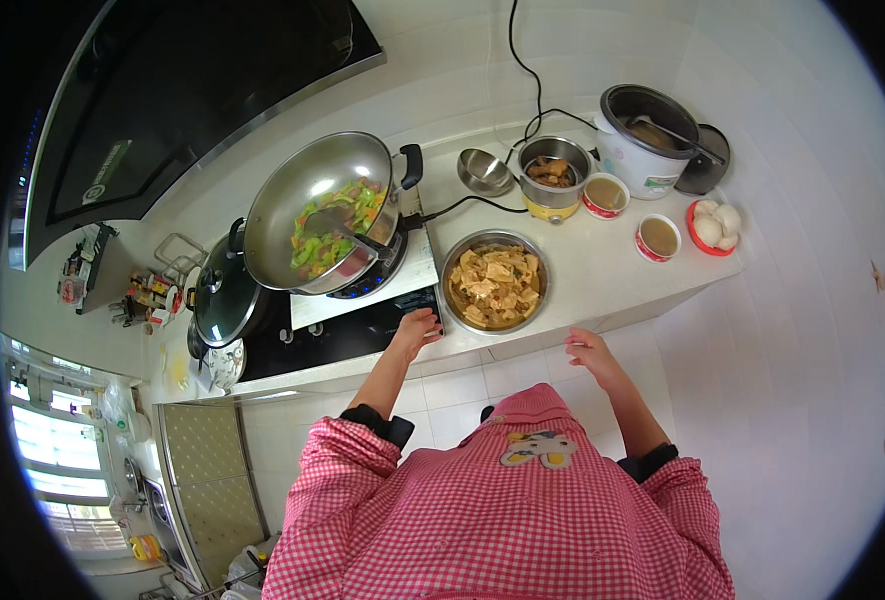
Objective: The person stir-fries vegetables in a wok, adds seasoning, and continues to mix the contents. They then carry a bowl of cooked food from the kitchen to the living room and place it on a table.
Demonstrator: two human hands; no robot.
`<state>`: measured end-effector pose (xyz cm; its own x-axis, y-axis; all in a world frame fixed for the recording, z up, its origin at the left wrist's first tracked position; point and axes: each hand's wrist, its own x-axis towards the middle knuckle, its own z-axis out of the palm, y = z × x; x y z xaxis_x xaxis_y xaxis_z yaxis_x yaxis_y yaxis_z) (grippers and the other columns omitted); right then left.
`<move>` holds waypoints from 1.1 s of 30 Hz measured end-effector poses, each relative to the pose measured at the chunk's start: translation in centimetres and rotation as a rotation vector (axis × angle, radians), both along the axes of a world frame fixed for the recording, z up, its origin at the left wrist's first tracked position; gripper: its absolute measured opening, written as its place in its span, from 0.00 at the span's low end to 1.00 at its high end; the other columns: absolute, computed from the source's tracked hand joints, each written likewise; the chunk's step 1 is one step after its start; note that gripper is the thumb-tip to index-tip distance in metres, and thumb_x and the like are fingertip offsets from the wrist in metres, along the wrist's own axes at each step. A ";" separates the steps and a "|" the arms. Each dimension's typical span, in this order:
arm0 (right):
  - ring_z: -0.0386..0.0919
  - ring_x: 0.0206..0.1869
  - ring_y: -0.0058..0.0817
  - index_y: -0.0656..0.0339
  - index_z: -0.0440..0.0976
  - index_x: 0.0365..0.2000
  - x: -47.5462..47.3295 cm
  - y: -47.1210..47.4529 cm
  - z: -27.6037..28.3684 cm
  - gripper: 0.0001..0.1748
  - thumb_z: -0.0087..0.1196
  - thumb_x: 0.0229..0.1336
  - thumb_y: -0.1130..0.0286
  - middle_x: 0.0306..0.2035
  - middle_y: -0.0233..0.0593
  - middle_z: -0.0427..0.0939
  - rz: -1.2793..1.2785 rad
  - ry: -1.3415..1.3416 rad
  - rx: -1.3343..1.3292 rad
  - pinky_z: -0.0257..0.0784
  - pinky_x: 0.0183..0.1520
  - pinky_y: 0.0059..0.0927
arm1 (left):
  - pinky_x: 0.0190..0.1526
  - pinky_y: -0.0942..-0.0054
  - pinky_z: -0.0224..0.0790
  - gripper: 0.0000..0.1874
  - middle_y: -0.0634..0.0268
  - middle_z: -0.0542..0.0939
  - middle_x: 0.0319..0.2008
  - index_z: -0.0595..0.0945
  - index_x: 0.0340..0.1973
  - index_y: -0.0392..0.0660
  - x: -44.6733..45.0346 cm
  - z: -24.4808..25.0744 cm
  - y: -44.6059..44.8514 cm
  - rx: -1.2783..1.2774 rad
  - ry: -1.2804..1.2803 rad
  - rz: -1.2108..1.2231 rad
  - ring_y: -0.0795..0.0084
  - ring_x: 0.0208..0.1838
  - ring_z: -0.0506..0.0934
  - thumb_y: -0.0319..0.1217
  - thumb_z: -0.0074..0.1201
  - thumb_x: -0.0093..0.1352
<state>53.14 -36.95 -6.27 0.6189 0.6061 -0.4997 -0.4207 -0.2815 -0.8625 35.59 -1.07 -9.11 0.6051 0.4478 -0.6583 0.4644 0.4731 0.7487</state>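
My left hand (418,330) hovers by the counter's front edge, just left of a round steel basin (496,282) of tofu pieces and noodles. It holds nothing, fingers apart. Right of that basin, my right hand (591,355) is in the air in front of the counter edge, empty, with fingers loosely spread. Behind my left hand a steel wok (277,202) rests tilted on an induction cooker (382,276). Sliced green vegetable and meat (337,225) lie in it with a spatula (328,222).
A glass-lidded pan (226,300) stands left of the wok. Behind the basin are a steel bowl (485,172), a small yellow cooker (555,174), two paper bowls (605,196) of soup, a rice cooker (646,154) with its cord, and a red dish of buns (715,225). A range hood (210,82) overhangs the left.
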 end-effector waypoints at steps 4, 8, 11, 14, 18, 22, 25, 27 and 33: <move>0.76 0.42 0.28 0.65 0.67 0.51 1.1 3.1 -2.2 0.22 0.55 0.56 0.75 0.43 0.38 0.76 -0.215 0.176 0.034 0.74 0.44 0.33 | 0.42 0.65 0.77 0.24 0.55 0.75 0.47 0.65 0.61 0.37 2.8 -2.0 0.8 -0.004 0.062 0.054 0.65 0.44 0.77 0.22 0.47 0.69; 0.75 0.44 0.30 0.67 0.66 0.49 0.2 5.9 -3.6 0.21 0.55 0.55 0.78 0.42 0.41 0.75 -0.230 0.305 0.079 0.74 0.45 0.36 | 0.32 0.71 0.78 0.14 0.62 0.77 0.32 0.72 0.51 0.40 4.9 -4.2 0.6 0.080 0.067 0.142 0.71 0.31 0.77 0.22 0.47 0.69; 0.75 0.45 0.32 0.67 0.66 0.47 -0.6 8.1 -4.3 0.18 0.54 0.54 0.79 0.40 0.41 0.76 -0.206 0.430 0.157 0.73 0.48 0.39 | 0.25 0.73 0.77 0.06 0.64 0.77 0.27 0.72 0.40 0.41 5.4 -4.9 0.7 0.150 0.080 0.100 0.72 0.24 0.77 0.21 0.48 0.68; 0.75 0.44 0.34 0.65 0.66 0.44 -0.2 9.1 -4.6 0.15 0.52 0.53 0.81 0.40 0.41 0.75 -0.176 0.531 0.229 0.71 0.52 0.42 | 0.24 0.69 0.79 0.05 0.62 0.78 0.24 0.71 0.35 0.41 5.2 -4.6 0.4 0.099 0.134 0.034 0.68 0.21 0.79 0.19 0.50 0.66; 0.74 0.43 0.32 0.66 0.66 0.47 2.3 8.3 -4.5 0.20 0.53 0.51 0.79 0.40 0.41 0.73 -0.267 0.547 0.117 0.72 0.50 0.40 | 0.31 0.62 0.82 0.10 0.49 0.80 0.29 0.69 0.42 0.34 4.6 -3.4 -1.9 -0.084 0.187 -0.056 0.59 0.28 0.83 0.18 0.49 0.65; 0.73 0.41 0.30 0.66 0.65 0.50 5.8 7.6 -4.1 0.25 0.54 0.49 0.77 0.39 0.40 0.73 -0.336 0.392 -0.056 0.72 0.48 0.38 | 0.44 0.54 0.79 0.12 0.42 0.79 0.39 0.67 0.45 0.31 4.8 -2.6 -6.1 -0.379 0.124 0.026 0.51 0.41 0.82 0.17 0.47 0.66; 0.72 0.42 0.30 0.66 0.62 0.54 8.7 7.5 -3.8 0.30 0.54 0.48 0.77 0.42 0.39 0.72 -0.298 0.324 -0.114 0.70 0.49 0.36 | 0.54 0.51 0.72 0.10 0.44 0.78 0.43 0.68 0.45 0.31 5.1 -2.9 -9.0 -0.566 0.068 0.103 0.50 0.52 0.77 0.21 0.46 0.69; 0.70 0.47 0.29 0.66 0.60 0.58 10.7 7.4 -3.5 0.34 0.54 0.47 0.76 0.46 0.39 0.70 -0.270 0.274 -0.149 0.68 0.49 0.34 | 0.52 0.52 0.73 0.12 0.47 0.78 0.44 0.71 0.46 0.31 5.2 -3.3 -9.3 -0.706 0.023 0.096 0.53 0.49 0.78 0.21 0.48 0.68; 0.66 0.56 0.32 0.62 0.55 0.63 11.9 7.5 -2.6 0.39 0.54 0.49 0.75 0.57 0.41 0.66 -0.007 0.354 -0.118 0.65 0.54 0.43 | 0.49 0.62 0.71 0.22 0.52 0.75 0.48 0.71 0.55 0.30 8.9 -4.1 -4.3 0.097 0.062 0.380 0.61 0.49 0.75 0.20 0.51 0.64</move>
<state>65.06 -29.44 -8.90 0.3994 0.5277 -0.7497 -0.6892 -0.3665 -0.6251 44.54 -5.38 -13.24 0.3445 0.6944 -0.6318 0.3153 0.5483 0.7746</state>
